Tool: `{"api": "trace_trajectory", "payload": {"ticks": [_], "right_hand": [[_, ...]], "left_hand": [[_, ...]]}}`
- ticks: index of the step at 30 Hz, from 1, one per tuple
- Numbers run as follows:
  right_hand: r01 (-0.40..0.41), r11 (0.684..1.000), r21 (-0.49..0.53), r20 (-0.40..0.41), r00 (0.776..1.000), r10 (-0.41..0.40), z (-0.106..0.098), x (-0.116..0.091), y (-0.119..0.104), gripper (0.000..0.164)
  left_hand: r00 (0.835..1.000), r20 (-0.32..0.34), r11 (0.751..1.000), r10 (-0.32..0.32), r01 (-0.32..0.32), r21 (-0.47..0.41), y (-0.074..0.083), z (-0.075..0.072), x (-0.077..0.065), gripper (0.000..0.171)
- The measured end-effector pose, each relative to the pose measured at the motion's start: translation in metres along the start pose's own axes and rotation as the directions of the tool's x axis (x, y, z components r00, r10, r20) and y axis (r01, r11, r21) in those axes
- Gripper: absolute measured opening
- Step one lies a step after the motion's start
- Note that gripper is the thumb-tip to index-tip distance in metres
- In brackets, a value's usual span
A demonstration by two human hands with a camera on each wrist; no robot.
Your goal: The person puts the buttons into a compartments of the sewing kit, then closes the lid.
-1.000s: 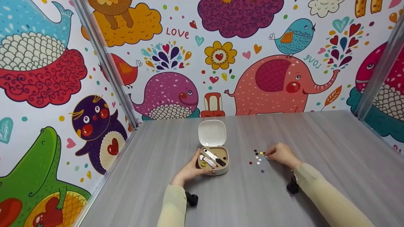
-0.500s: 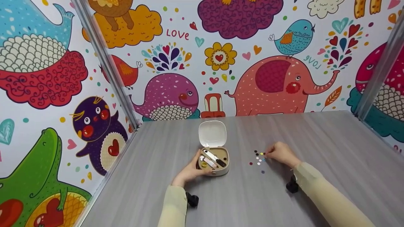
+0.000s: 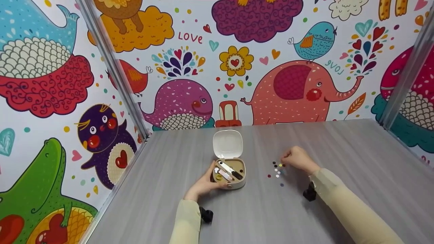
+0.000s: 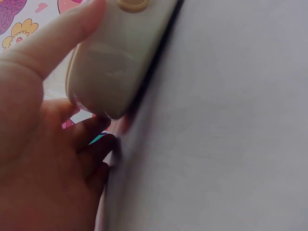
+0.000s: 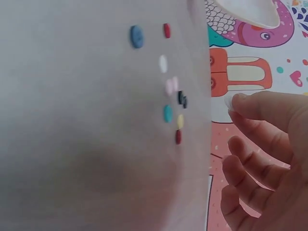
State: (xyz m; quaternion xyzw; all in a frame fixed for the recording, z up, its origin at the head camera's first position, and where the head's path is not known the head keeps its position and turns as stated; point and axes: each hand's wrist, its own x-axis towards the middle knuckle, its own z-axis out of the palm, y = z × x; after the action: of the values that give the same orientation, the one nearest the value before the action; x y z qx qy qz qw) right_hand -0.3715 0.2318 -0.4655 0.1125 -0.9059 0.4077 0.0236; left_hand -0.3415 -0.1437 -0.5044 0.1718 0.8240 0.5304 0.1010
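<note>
A small cream box (image 3: 239, 184) stands on the table with its white lid (image 3: 228, 144) raised. My left hand (image 3: 202, 185) grips its left side, thumb along the front wall; the left wrist view shows the fingers behind its corner. Inside lie a white-and-black pen-like tool (image 3: 230, 169), a pale pink one (image 3: 223, 175), a yellowish round piece (image 3: 219, 177) and a dark button (image 3: 241, 170). Right of the box, my right hand (image 3: 300, 160) is lifted over the far side of several scattered buttons. Its thumb and forefinger pinch a small white button (image 5: 229, 102).
The loose buttons include a blue one (image 5: 137, 36), a teal one (image 5: 167, 113) and a dark red one (image 3: 269, 176). A grey table (image 3: 162, 162) carries everything. Printed cartoon panels (image 3: 190, 101) rise behind and at both sides, with metal posts (image 3: 112, 64) at the corners.
My right hand has risen from the buttons and moved slightly away from me and to the left, with a white button between its fingertips. The left hand and the box stay put.
</note>
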Motion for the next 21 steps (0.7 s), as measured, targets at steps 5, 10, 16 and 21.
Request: {"api": "trace_trajectory", "payload": {"ticks": [5, 10, 16, 21], "right_hand": [[0.002, 1.0, 0.004, 0.026, 1.0, -0.002, 0.001, 0.006, -0.01, 0.021], [0.007, 1.0, -0.025, 0.053, 0.999, -0.006, 0.006, 0.012, -0.018, 0.023], [0.077, 0.997, -0.032, 0.061, 0.995, -0.075, 0.019, 0.017, -0.027, 0.022], [0.123, 0.992, -0.039, 0.056, 0.991, -0.121, 0.032, 0.022, -0.036, 0.023]], "left_hand": [[1.0, -0.005, 1.0, -0.005, 0.005, 0.01, -0.001, 0.0, 0.0, 0.111], [1.0, -0.011, 1.0, -0.014, 0.015, 0.019, 0.001, 0.001, -0.002, 0.112], [1.0, -0.002, 1.0, 0.004, -0.004, 0.011, 0.003, 0.0, -0.003, 0.115], [1.0, 0.005, 1.0, 0.016, -0.016, 0.022, 0.001, 0.0, -0.002, 0.115]]}}
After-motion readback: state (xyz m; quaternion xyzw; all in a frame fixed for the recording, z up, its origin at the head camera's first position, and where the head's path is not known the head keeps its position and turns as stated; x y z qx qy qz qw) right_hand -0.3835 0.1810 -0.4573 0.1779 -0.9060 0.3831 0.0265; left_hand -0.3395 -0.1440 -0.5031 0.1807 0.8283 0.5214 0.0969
